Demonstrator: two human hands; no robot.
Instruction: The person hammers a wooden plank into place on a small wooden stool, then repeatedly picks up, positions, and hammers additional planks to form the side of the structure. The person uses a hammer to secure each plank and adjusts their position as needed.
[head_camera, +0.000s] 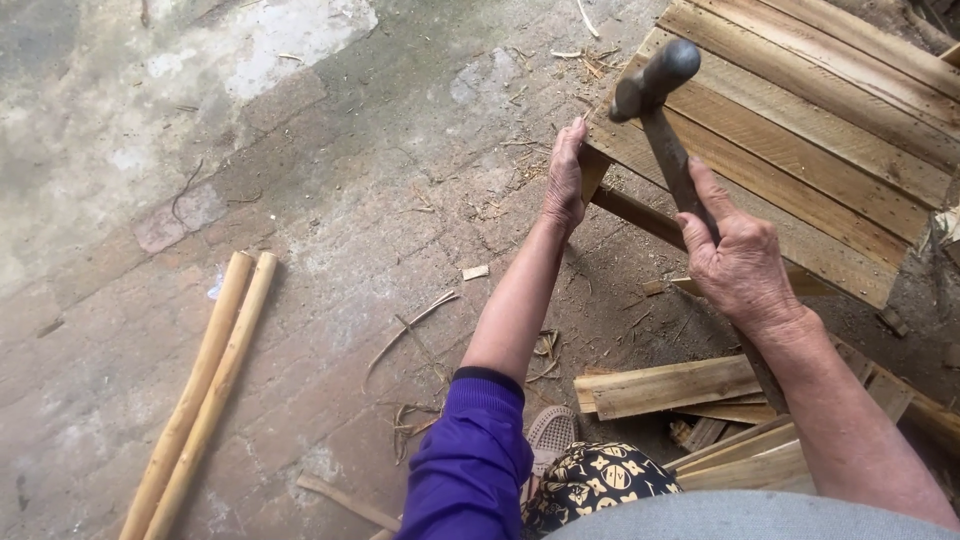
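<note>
Nailing step in hand — the right hand (738, 262) is clenched round the wooden handle of a hammer (660, 110), its dark steel head raised above the near corner of a slatted wooden frame (800, 130) that stands at the upper right on the paved ground (330, 200). The left hand (566, 180) sits at that same corner, fingers pressed together against the slat edge as if pinching something small; whether a nail is held there cannot be told. Judged next move: a short, square blow onto the corner, left fingertips kept clear of the head. No containers in view — only loose stock: cut wooden slats (670, 385) piled by the person's knee, two pale round poles (205, 385) lying side by side well apart at the left, shavings scattered between.
</note>
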